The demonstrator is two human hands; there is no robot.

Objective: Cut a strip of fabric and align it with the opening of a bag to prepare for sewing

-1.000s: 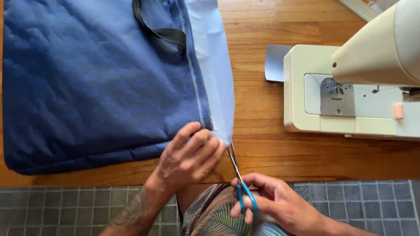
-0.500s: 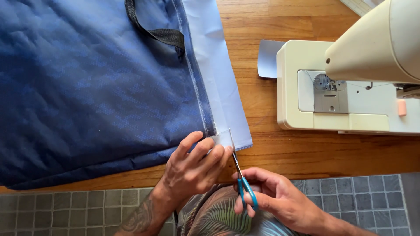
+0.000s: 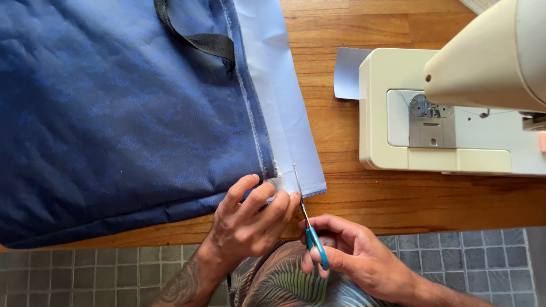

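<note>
Two hands — scissors (image 3: 301,210) at fabric (image 3: 284,113)

Two hands are in view, the left hand (image 3: 250,219) and the right hand (image 3: 355,256). There is one pair of scissors (image 3: 307,224) with blue handles. One dark blue quilted bag (image 3: 125,119) lies on the one wooden tabletop (image 3: 364,199), and it shows one black webbing strap (image 3: 196,37). One strip of pale blue fabric (image 3: 284,108) runs along its edge, and one smaller pale blue scrap (image 3: 346,73) lies apart. One cream sewing machine (image 3: 455,113) stands there.
</note>
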